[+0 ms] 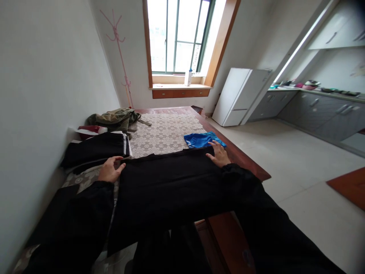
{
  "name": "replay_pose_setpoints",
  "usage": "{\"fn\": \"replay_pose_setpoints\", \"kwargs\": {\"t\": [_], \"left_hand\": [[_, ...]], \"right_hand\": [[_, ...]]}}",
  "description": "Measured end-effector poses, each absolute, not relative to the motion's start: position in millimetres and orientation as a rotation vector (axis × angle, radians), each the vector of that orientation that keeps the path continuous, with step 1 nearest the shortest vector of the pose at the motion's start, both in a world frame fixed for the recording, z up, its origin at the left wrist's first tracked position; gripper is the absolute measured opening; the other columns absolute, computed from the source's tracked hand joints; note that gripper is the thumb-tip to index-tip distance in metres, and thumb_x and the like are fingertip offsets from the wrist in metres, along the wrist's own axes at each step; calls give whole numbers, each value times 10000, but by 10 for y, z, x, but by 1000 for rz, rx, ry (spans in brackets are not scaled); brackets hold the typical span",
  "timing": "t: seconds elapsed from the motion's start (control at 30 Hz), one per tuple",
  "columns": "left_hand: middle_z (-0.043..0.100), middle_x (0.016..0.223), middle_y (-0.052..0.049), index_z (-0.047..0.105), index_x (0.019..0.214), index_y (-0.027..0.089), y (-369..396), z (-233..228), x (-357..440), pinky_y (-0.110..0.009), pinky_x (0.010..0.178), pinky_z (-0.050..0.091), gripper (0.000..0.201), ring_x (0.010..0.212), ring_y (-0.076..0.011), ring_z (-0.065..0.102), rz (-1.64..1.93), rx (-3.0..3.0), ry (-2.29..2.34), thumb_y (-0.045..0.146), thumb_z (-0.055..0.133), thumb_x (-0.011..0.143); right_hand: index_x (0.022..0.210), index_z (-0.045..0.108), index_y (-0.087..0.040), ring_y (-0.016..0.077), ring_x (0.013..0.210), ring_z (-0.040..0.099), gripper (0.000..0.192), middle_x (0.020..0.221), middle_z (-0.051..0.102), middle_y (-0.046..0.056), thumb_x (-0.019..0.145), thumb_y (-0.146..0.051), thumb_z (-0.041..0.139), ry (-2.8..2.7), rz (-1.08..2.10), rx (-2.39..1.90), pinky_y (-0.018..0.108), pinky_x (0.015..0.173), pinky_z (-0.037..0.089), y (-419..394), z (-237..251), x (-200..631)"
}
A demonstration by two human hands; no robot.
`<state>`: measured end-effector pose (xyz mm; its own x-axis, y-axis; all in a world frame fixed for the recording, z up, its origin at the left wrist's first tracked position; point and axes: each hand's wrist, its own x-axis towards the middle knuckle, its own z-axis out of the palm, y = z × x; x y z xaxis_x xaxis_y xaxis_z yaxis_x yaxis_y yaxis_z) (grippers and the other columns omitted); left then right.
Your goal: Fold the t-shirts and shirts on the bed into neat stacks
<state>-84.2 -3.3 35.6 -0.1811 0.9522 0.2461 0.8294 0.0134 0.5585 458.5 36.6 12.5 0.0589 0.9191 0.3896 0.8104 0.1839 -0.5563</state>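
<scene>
A folded black garment (168, 182), perhaps trousers, lies across the near part of the table and hangs over its front edge. At its far left corner is my left hand (110, 170), thumb and forefinger apart and touching the fabric's edge. My right hand (219, 154) rests on the far right corner with its fingers spread. Just beyond that hand lies a blue cloth item (196, 140) with white marks. To the left of my left hand sits a stack of folded clothes (95, 149), black on top with white edges.
A patterned tablecloth (162, 133) covers the wooden table (248, 165). Toward the back left lie an olive-green bag (114, 118) and a red and white item (91, 131). Behind stand a pink coat rack (121, 57) and a white fridge (242, 95). A wall borders the left side.
</scene>
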Motion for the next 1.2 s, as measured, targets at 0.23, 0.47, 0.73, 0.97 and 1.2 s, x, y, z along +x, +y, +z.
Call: {"fn": "replay_pose_setpoints", "kwargs": {"t": [0.23,0.47,0.73,0.97,1.2], "left_hand": [[539,1568,-50,503,1484,324,-1369,235,37,-582,1243,295,556,1487,-297,424,478,2540,1486,481,525,952],[356,1672,-65,148,1644,312,-1658,-119,340,-645,1229,282,876,1528,-361,348,394,2857,1557,412,606,904],[345,1668,-47,47,1651,304,-1638,-131,284,-588,1199,385,942,1504,-343,395,403,2922,1584,393,587,885],[344,1674,-15,51,1650,335,-1650,-49,141,-546,1179,440,1022,1512,-319,383,394,2915,1595,239,599,792],[373,1662,-6,57,1642,374,-1681,0,-96,-543,1187,440,1020,1503,-296,399,402,2864,1666,216,575,778]], "right_hand": [[1613,301,-346,299,1501,375,668,1621,443,38,995,-419,544,-2398,295,-1223,549,1234,312,-1240,-4,3075],[1667,28,-234,382,1584,114,1074,1720,181,91,876,-468,715,-2494,301,-1216,654,1269,110,-1498,-255,2506],[1665,64,-276,288,1579,199,928,1713,222,51,878,-119,529,-2545,291,-1188,553,1284,174,-1447,-157,2696],[1646,223,-236,287,1581,187,1110,1721,195,67,610,-81,588,-2614,195,-1285,521,1288,162,-1301,-66,3549],[1641,243,-239,275,1562,257,1064,1705,254,58,640,-66,557,-2633,-15,-1311,505,1275,230,-1173,-102,4426]]}}
